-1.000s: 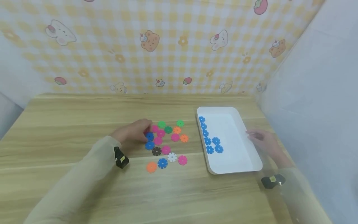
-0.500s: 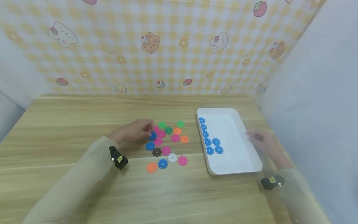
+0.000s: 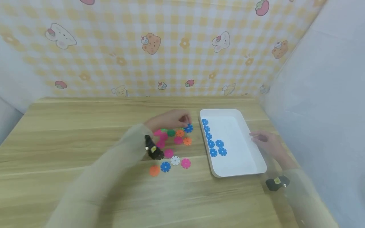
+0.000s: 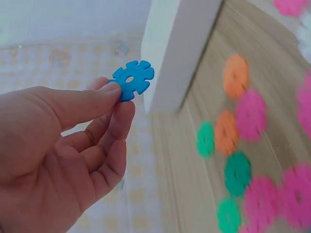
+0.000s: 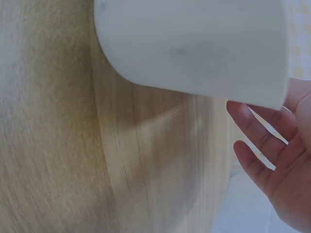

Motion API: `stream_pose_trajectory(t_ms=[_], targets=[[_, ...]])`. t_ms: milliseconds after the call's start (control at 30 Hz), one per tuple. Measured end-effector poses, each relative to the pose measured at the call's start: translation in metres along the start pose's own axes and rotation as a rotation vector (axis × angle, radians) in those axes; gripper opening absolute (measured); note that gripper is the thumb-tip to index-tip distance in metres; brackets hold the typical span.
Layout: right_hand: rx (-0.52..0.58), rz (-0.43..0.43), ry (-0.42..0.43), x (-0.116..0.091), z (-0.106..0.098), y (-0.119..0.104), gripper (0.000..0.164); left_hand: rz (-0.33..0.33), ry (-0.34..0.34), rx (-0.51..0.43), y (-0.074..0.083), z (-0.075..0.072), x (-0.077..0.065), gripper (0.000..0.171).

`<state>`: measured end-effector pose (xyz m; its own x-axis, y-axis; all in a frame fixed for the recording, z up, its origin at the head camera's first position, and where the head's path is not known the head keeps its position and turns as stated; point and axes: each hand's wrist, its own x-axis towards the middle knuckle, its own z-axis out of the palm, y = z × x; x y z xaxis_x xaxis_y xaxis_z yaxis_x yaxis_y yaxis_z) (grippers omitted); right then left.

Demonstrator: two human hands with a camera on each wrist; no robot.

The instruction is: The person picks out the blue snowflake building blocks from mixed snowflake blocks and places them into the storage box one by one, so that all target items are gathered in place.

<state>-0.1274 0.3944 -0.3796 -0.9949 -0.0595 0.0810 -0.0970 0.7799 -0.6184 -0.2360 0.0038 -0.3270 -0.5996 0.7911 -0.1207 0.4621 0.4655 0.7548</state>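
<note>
Between thumb and fingertips my left hand (image 3: 174,118) pinches a blue notched plastic disc (image 4: 136,77) with a hole in its middle. In the head view the disc is held over the back right of the loose discs, short of the tray's left wall. A white rectangular tray (image 3: 239,158) lies at the right, with several blue notched discs (image 3: 219,143) along its left side. My right hand (image 3: 268,144) holds the tray's right side, thumb at the rim and fingers against the outer wall. The left forearm hides part of the loose discs.
Loose notched discs lie mid-table, among them pink (image 3: 186,163), orange (image 3: 154,170), dark green (image 3: 171,133), white (image 3: 175,160) and another blue disc (image 3: 165,167). A checked cloth (image 3: 182,63) hangs behind the wooden table (image 3: 71,126); a pale wall covering (image 3: 328,110) stands at the right.
My left hand picks up a blue disc from the left of the loose discs and carries it right, toward the tray. The right hand stays at the tray's side.
</note>
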Motion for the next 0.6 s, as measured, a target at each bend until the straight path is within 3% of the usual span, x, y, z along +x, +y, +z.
stream_pose_trajectory(t_ms=[167,333,500,600], targets=[[-0.01,-0.006,-0.005,0.001,0.001,0.002,0.028,0.069,-0.041,-0.022,0.021,0.018,0.043,0.015],[-0.015,-0.012,-0.008,0.002,0.0,0.005,0.028,0.065,-0.058,-0.026,0.031,0.038,0.082,0.013],[0.007,0.01,-0.019,0.002,0.0,0.001,0.029,0.0,-0.047,0.052,0.033,0.054,0.103,0.013],[0.006,0.025,-0.025,0.003,-0.001,0.002,0.029,0.003,-0.034,0.098,0.035,0.061,0.11,0.014]])
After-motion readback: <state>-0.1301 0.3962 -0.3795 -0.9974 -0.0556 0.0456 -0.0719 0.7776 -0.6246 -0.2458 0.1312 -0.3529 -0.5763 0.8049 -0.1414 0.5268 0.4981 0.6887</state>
